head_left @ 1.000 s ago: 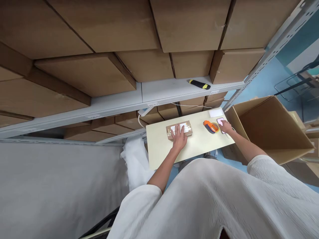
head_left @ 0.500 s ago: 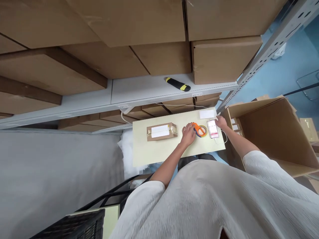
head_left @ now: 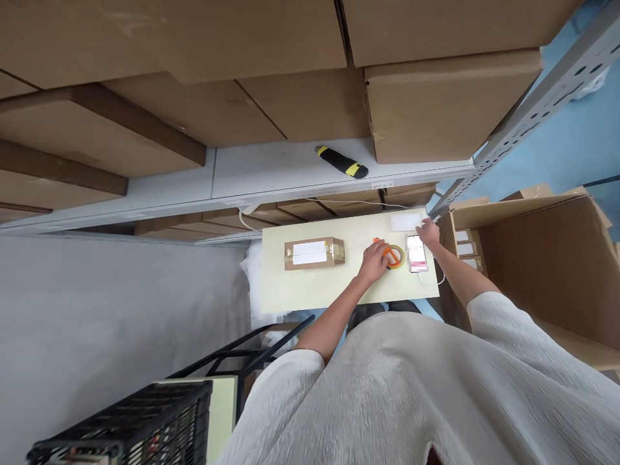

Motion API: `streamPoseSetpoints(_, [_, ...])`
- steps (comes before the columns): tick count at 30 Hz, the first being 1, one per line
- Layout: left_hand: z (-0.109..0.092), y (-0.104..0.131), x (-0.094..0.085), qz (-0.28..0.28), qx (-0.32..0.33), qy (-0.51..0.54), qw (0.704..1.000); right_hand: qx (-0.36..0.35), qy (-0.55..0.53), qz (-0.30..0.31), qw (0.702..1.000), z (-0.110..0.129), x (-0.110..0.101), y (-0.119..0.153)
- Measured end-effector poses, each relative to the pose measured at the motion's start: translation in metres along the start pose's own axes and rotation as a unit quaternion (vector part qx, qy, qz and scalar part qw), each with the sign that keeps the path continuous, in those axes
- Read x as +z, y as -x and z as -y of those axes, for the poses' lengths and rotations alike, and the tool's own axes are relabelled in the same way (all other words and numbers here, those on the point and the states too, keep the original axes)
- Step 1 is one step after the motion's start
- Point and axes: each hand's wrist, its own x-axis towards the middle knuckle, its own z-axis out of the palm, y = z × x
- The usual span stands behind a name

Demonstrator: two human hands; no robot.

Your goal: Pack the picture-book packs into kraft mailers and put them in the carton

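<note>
My left hand [head_left: 374,259] is closed over the handle of an orange tape dispenser [head_left: 393,256], which lies on the pale table [head_left: 310,290] with its roll showing to the right. My right hand [head_left: 428,232] has its fingers drawn together at the right edge of a white label sheet [head_left: 405,223]. Just below that hand is a phone [head_left: 416,253] with a lit screen and a white cable. To the left of the dispenser rests a taped cardboard parcel [head_left: 314,253] with a white label on top.
Cardboard boxes [head_left: 445,110] fill the metal shelf [head_left: 290,155] above the table, where a black and yellow utility knife [head_left: 341,161] lies. A large open carton [head_left: 547,258] stands at right, with labelled parcels inside. A black crate [head_left: 165,413] is at lower left.
My left hand has shifted slightly right and covers more of the tape dispenser. My right hand has stayed by the label sheet. The view has tilted a little.
</note>
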Motion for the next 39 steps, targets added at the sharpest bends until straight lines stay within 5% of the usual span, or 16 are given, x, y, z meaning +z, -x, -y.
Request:
streamPoseSetpoints(11, [-0.001,-0.021,0.005,-0.006,-0.004,0.064,0.998,-0.002,0.021,-0.011,1.000,-0.003,-0.008,-0.004])
streamPoseSetpoints(15, [-0.010,-0.059,0.011,-0.016,-0.059,0.156,0.986,-0.082,0.106,-0.042,0.990,0.001,-0.009,0.000])
streamPoseSetpoints(19, [-0.022,-0.108,0.024,-0.013,-0.152,0.284,0.947,-0.146,0.150,0.000,0.978,0.010,-0.009,0.002])
streamPoseSetpoints(23, [-0.030,-0.136,0.039,0.012,-0.159,0.377,0.912,-0.169,0.144,0.028,0.975,0.018,-0.008,0.004])
streamPoseSetpoints(34, [-0.041,-0.133,0.035,0.014,-0.156,0.478,0.865,-0.145,-0.157,0.063,0.975,0.032,-0.006,0.027])
streamPoseSetpoints(39, [-0.042,-0.132,0.032,-0.006,-0.182,0.514,0.838,-0.129,-0.172,0.057,0.975,0.033,-0.008,0.028])
